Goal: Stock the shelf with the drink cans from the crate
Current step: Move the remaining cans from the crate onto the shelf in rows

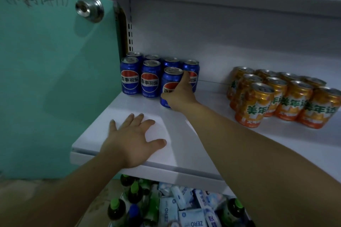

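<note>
Blue can [170,86] on shelf [184,134], front of blue group, w/ right hand [181,94] wrapped round its side, grip closed on it. Likely rigid, smooth, slippery if damp; full so fairly heavy. Best held mid-body. Blue w/ red-white-blue roundel, silver top. Left hand [134,140] flat, fingers spread, on shelf edge.

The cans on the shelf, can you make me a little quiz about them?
1. True or false: the right hand grips a blue can.
2. Which cans sit farther right: A) orange cans B) blue cans?
3. What does the left hand rest on?

Key: 1 true. 2 A. 3 the shelf, palm flat.
</note>
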Demonstrator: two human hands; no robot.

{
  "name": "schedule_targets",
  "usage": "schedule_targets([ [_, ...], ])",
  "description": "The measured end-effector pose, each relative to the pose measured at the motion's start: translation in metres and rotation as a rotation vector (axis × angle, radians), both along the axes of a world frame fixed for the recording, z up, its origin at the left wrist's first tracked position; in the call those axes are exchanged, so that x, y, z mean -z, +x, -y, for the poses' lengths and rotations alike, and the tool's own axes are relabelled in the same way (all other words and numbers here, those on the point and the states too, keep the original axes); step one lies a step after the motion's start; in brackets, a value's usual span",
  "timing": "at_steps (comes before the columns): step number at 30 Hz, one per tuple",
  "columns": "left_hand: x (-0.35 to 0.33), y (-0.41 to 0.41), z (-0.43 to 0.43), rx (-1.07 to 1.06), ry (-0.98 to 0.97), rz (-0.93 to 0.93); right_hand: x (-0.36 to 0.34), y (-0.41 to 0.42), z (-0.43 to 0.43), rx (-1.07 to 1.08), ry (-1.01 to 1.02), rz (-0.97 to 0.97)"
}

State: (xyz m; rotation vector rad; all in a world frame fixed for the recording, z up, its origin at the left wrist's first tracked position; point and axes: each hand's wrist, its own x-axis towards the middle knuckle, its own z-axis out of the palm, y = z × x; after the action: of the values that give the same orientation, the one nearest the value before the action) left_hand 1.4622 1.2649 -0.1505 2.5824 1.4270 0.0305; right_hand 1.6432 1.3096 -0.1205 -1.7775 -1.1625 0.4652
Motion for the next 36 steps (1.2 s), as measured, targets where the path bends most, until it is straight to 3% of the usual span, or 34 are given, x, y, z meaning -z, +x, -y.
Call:
schedule_targets([
  [11,0.0,0.0,0.0,-0.003,-0.006,0.008,0.014,0.002,-0.02,0.082,0.04,0.037],
  [18,-0.001,-0.002,0.0,0.003,0.006,0.038,-0.003,0.001,0.009,0.051,-0.095,0.043],
  [23,-0.009,-0.002,0.003,-0.01,-0.045,0.038,-0.048,0.012,0.091,-0.087,-0.332,0.289],
  [26,-0.02,-0.001,0.01,-0.034,-0.082,0.018,-0.069,0.027,0.156,-0.042,-0.477,0.445],
  [28,-0.033,0.011,0.023,-0.015,-0.19,0.139,-0.079,0.041,0.199,0.018,-0.529,0.533],
  [31,-0.056,0.053,0.068,0.157,-0.331,0.349,-0.086,0.066,0.264,0.114,-0.525,0.553],
  [36,-0.07,0.136,0.183,0.605,-0.272,0.256,-0.092,0.092,0.389,0.43,-0.641,0.486],
])
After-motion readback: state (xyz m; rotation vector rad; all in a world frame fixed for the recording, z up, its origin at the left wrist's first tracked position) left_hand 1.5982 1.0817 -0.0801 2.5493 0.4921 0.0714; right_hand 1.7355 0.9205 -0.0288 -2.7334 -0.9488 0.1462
